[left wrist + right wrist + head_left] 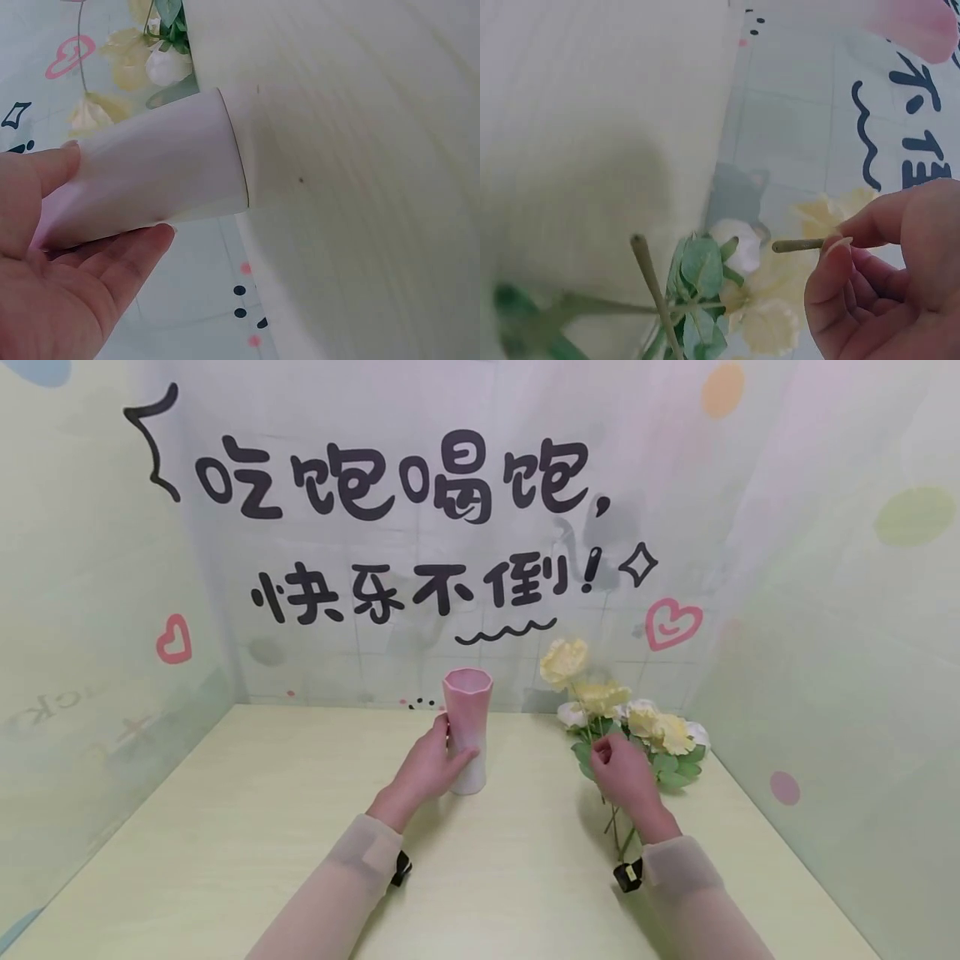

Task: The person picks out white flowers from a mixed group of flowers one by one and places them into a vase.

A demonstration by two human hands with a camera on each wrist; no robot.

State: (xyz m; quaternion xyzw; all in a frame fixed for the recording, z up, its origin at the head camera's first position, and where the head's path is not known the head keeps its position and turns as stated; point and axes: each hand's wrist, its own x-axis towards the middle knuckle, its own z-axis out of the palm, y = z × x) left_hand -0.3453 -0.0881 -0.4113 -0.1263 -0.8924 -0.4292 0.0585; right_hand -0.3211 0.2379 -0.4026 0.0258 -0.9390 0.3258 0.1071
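Observation:
A pink-and-white vase (468, 727) stands upright on the table. My left hand (426, 768) grips it from the left, thumb in front; in the left wrist view the hand (82, 262) curls round the vase (165, 165). At the right, my right hand (626, 777) pinches a flower stem between thumb and fingertips, with a yellow bloom (564, 663) above it. In the right wrist view the stem's cut end (795, 245) sticks out of the pinching hand (885, 277). Beside and behind that hand lie other yellow and white flowers (667, 732) with green leaves.
The pale wooden table (225, 827) meets a printed sheet (375, 668) at the back, with more sheeting at both sides. Loose stems (617, 831) reach toward the front beneath my right wrist. Each wrist carries a small black device.

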